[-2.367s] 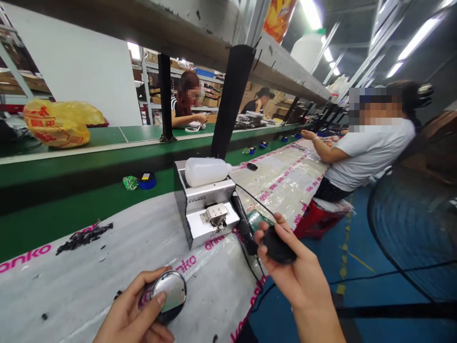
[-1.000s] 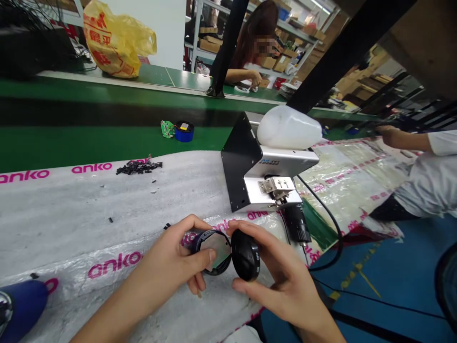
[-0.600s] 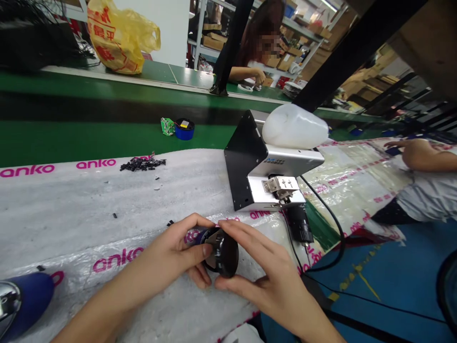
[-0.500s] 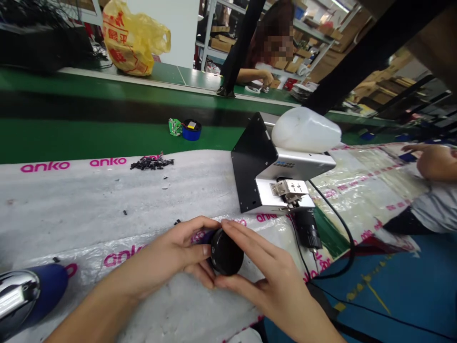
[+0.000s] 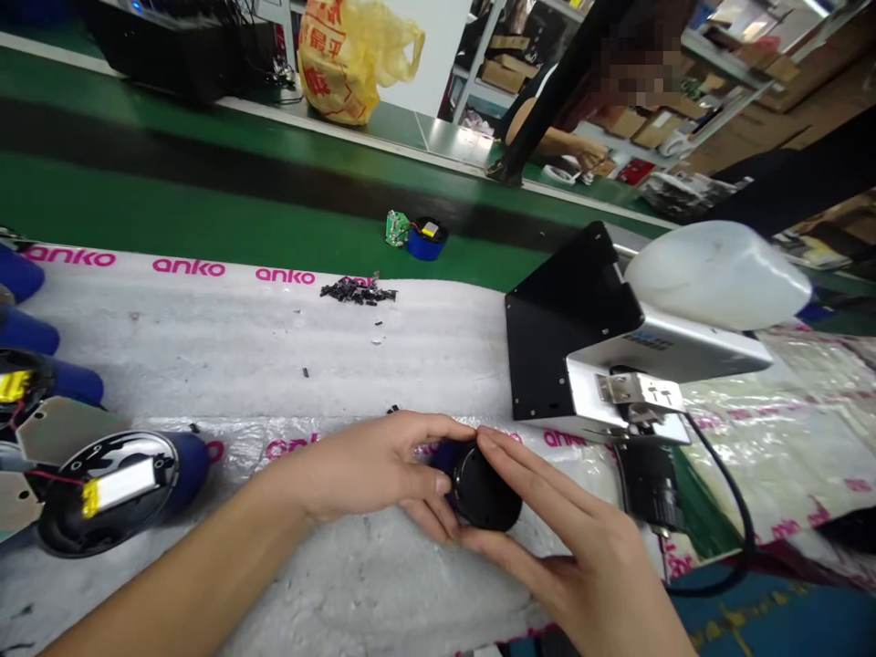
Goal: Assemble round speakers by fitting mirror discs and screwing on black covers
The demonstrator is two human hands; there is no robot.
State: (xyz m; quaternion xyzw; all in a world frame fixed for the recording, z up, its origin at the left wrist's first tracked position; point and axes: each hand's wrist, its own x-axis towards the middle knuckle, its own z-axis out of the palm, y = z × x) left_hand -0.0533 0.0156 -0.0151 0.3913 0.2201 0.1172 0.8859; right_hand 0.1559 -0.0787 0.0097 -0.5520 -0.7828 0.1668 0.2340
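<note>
Forearms point(image 5: 198, 561) angle up from the bottom edge and converge over the white-sheeted tabletop point(image 5: 225, 347); the left hand point(image 5: 373, 465) lies side-on, its wrist nearly straight, thumb along the near side and fingers curled around behind, grasping a blue housing point(image 5: 446, 456); the right hand point(image 5: 589, 547) faces it, fingers almost straight along the upper rim of a round black cap point(image 5: 489, 493) and thumb beneath, grasping that cap; the housing and cap sit end to end between the hands, low over the tabletop, and how fully the cap is seated I cannot tell; to the left, an open housing point(image 5: 188, 470) lies on its side with a white battery point(image 5: 123, 484) at its mouth; to the right, a black cylindrical tool point(image 5: 647, 484) lies just beside a black-and-silver machine point(image 5: 547, 338), which bears a pale bottle point(image 5: 715, 274) on its side; farther off, a heap of black bits point(image 5: 357, 291) lies near the sheeting's far edge; beyond, on a green belt point(image 5: 225, 201), a blue part point(image 5: 428, 242) sits beside a green circuit board point(image 5: 397, 228); farthest, a yellow bag point(image 5: 342, 64) and a co-worker's hand point(image 5: 589, 155).
</note>
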